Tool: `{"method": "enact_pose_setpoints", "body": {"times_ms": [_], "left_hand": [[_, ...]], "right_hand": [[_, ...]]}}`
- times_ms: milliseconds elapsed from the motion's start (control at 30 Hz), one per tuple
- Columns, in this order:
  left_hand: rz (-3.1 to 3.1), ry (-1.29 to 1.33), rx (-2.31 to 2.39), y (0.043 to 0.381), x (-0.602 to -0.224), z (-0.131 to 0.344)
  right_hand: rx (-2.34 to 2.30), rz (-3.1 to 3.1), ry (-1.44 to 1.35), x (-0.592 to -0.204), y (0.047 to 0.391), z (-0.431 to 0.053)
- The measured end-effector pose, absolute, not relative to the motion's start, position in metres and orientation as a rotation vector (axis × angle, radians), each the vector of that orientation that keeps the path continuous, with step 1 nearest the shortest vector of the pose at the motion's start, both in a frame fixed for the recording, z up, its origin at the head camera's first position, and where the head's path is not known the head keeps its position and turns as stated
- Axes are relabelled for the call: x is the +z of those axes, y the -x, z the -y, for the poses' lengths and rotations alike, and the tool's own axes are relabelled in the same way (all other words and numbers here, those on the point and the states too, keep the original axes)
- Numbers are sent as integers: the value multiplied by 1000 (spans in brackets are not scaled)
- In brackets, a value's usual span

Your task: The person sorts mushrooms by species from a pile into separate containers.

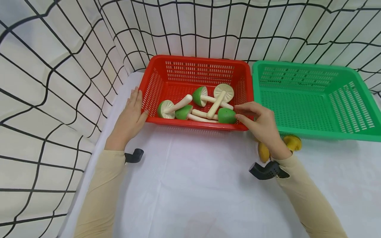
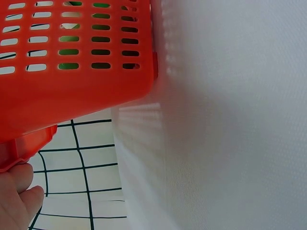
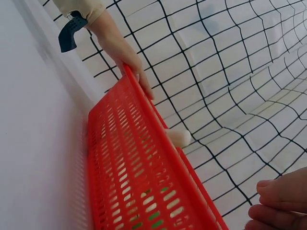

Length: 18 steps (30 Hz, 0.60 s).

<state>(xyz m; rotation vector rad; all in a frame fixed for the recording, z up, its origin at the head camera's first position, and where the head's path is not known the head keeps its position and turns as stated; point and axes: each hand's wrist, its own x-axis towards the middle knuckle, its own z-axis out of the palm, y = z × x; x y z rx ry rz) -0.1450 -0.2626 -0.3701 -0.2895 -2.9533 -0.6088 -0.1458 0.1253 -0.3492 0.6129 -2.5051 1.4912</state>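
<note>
Toy mushrooms with green caps and cream stems lie in a red basket [image 1: 205,59], seen from above in the head view. My left hand [image 1: 126,117] rests against the basket's left side, fingers straight along the outside and thumb at the front corner. My right hand [image 1: 260,122] reaches over the basket's right end. Its thumb and fingertips are right at the edge of a green mushroom cap [image 1: 227,115] without curling round it. In the right wrist view, the right fingers [image 3: 280,211] show above the rim, and a pale stem [image 3: 178,138] sticks up past it.
A green basket [image 1: 315,132] stands right of the red one. Yellow mushroom-like pieces [image 1: 293,142] lie on the white cloth [image 1: 190,185], partly hidden by my right wrist. Black wire grid [image 1: 208,36] with white fabric encloses the back and left side.
</note>
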Motion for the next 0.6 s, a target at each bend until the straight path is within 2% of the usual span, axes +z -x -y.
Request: {"method": "enact_pose_setpoints", "body": {"times_ms": [333, 600], "left_hand": [[2952, 285, -614, 145, -369, 263], [2959, 298, -615, 144, -370, 261]], "right_hand": [[1305, 2420, -492, -361, 134, -189], [892, 2366, -246, -367, 140, -273]]}}
